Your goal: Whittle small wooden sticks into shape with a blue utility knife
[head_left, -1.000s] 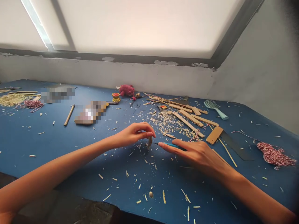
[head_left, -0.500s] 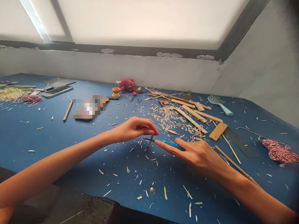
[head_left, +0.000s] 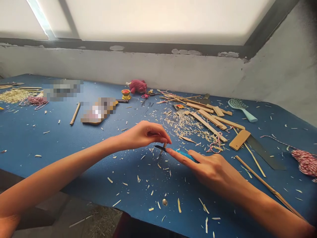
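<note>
My left hand (head_left: 148, 135) pinches the top of a small thin wooden stick (head_left: 162, 149), which stands nearly upright over the blue table (head_left: 94, 175). My right hand (head_left: 205, 163) is wrapped round a blue-handled knife (head_left: 184, 154), its index finger stretched along toward the blade. The dark blade points left and lies across the stick, just below my left fingertips. Pale wood shavings (head_left: 179, 205) are scattered under and in front of both hands. Whether the stick's lower end touches the table is hard to tell.
Flat wooden pieces (head_left: 210, 119) and a heap of shavings (head_left: 184, 125) lie beyond my right hand. A green hairbrush (head_left: 244, 110), red-and-white string (head_left: 305, 162) and a long stick (head_left: 272, 190) are at right. At the back sit a red plush toy (head_left: 138, 86) and small gold pot (head_left: 126, 94).
The view has shifted slightly, so things on the table appear moved. My hands keep their grips on the stick and the knife, and the blade shows a little more broadly.
</note>
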### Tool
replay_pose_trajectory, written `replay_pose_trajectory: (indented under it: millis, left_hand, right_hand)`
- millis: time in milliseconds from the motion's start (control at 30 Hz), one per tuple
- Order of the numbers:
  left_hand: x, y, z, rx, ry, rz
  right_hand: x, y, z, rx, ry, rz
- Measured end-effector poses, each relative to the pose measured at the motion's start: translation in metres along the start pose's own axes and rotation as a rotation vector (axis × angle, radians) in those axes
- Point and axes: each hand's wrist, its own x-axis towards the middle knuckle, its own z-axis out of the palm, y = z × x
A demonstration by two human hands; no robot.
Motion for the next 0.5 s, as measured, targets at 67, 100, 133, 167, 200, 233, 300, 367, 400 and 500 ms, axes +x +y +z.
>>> replay_pose_trajectory:
  millis: [67,100,133,167,200,233,300,367,400,500]
  left_hand:
    - [0.0001,0.0002,0.0001,0.004,-0.004,0.002]
    - [0.0002,0.0002,0.0001,0.008,-0.003,0.002]
    - [0.0003,-0.0001,0.0001,0.013,0.002,0.004]
    - [0.0004,-0.0004,0.0,0.017,0.01,0.006]
    - [0.0004,-0.0008,-0.0002,0.018,0.016,0.007]
    - [0.0004,-0.0011,-0.0003,0.018,0.02,0.009]
    - [0.0002,-0.0016,-0.0002,0.013,0.022,0.008]
    - [-0.0001,-0.002,0.0002,0.008,0.024,0.005]
    - [-0.0003,-0.0022,0.0005,0.005,0.03,0.005]
    - [-0.0006,-0.0031,0.0011,-0.015,0.043,0.003]
  right_hand:
    - [-0.0003,-0.0011,-0.0004,0.002,-0.019,-0.002]
    - [-0.0004,-0.0018,-0.0004,-0.01,-0.026,-0.005]
    - [-0.0004,-0.0025,-0.0002,-0.03,-0.033,-0.011]
    - [-0.0004,-0.0033,0.0004,-0.058,-0.039,-0.02]
    - [-0.0004,-0.0039,0.0012,-0.09,-0.042,-0.03]
    - [-0.0005,-0.0045,0.0022,-0.123,-0.043,-0.038]
    - [-0.0008,-0.005,0.0042,-0.166,-0.043,-0.046]
    - [-0.0015,-0.0046,0.0053,-0.166,-0.033,-0.041]
    - [-0.0019,-0.004,0.0054,-0.154,-0.021,-0.036]
    - [-0.0032,-0.0017,0.0041,-0.099,0.025,-0.01]
